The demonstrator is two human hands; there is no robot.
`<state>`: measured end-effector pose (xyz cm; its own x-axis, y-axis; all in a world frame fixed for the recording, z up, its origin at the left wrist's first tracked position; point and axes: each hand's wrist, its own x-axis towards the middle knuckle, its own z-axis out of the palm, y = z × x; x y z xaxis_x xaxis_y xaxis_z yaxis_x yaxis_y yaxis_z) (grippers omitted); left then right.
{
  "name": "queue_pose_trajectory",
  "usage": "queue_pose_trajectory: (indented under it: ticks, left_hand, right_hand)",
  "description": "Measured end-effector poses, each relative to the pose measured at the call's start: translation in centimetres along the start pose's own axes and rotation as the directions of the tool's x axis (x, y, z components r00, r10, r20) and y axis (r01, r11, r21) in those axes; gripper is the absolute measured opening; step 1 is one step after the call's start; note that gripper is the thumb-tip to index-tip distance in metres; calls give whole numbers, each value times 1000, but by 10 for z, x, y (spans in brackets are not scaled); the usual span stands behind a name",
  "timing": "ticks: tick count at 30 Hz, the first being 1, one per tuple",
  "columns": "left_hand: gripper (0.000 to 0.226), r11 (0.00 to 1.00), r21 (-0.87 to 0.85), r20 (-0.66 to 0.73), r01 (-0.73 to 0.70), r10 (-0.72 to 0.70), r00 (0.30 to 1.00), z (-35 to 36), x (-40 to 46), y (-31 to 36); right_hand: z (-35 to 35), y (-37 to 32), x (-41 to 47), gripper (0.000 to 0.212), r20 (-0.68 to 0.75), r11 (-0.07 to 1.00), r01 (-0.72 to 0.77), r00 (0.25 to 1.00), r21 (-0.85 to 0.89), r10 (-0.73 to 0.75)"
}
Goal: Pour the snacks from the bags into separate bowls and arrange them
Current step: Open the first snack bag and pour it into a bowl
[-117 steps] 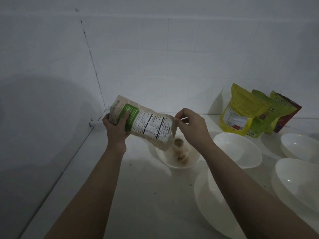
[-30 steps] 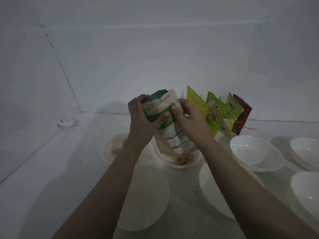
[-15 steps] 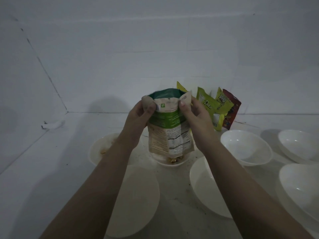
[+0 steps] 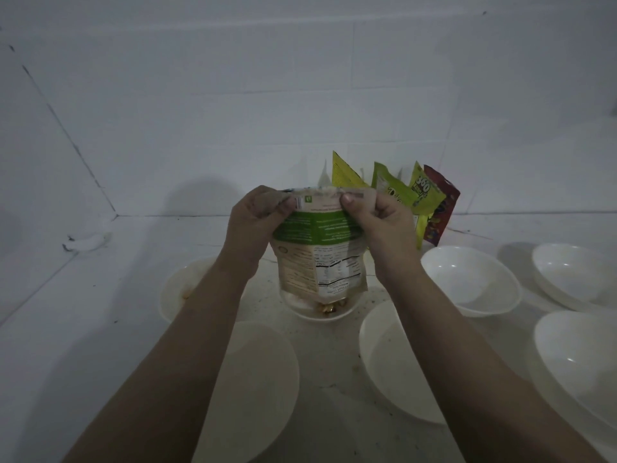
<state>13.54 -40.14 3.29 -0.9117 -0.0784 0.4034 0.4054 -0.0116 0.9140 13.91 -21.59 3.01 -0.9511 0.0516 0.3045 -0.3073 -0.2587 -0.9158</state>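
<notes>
On the far left of the surface sits a bowl with a few snacks in it, partly hidden by the arm. A near bowl looks to have nothing in it. The left hand pinches one top corner of the bag with curled fingers. The bag hangs upside down, mouth low over the middle bowl, so the last snacks can drop in. The right hand pinches the other top corner the same way. Behind it, more bags lean on the far wall, likely waiting for their turn. To the right, four white bowls wait too, with no snacks showing in them.
</notes>
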Motion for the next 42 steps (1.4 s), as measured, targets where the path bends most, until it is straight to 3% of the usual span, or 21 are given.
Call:
queue_pose_trajectory:
  ticks: [2, 5, 14, 22, 29, 33, 38, 42]
  left_hand:
    - [8, 1000, -11, -10, 0, 0, 1000, -1, 0, -3]
    - [28, 993, -2, 63, 122, -122, 991, -5, -6, -12]
    - [27, 948, 134, 177, 290, -311, 934, -22, -24, -38]
    - [27, 937, 169, 150, 305, -330, 932, -40, -29, -53]
    - [13, 977, -77, 20, 198, -197, 980, -31, -8, -15]
    - [13, 961, -223, -10, 165, -171, 985, -33, -5, -6]
    - [13, 934, -281, -33, 221, -239, 970, -38, -10, -11]
    - [8, 879, -378, -70, 291, -340, 938, -47, -6, -7]
  right_hand:
    - [3, 0, 1, 11, -39, 999, 22, 999, 49, -20]
    - [5, -6, 3, 10, -71, 984, 56, 996, 167, -45]
    - [9, -12, 7, 8, -38, 978, 101, 995, 182, -96]
    - [17, -10, 4, 11, -39, 973, 91, 996, 214, -85]
    - [27, -14, -3, 5, 65, 996, 91, 994, 20, -92]
    - [25, 0, -7, 22, 155, 969, -39, 985, -246, 78]
    - [20, 25, -14, 26, 56, 844, -122, 983, -522, 176]
    - [15, 42, -30, 23, -40, 794, -211, 972, -570, 229]
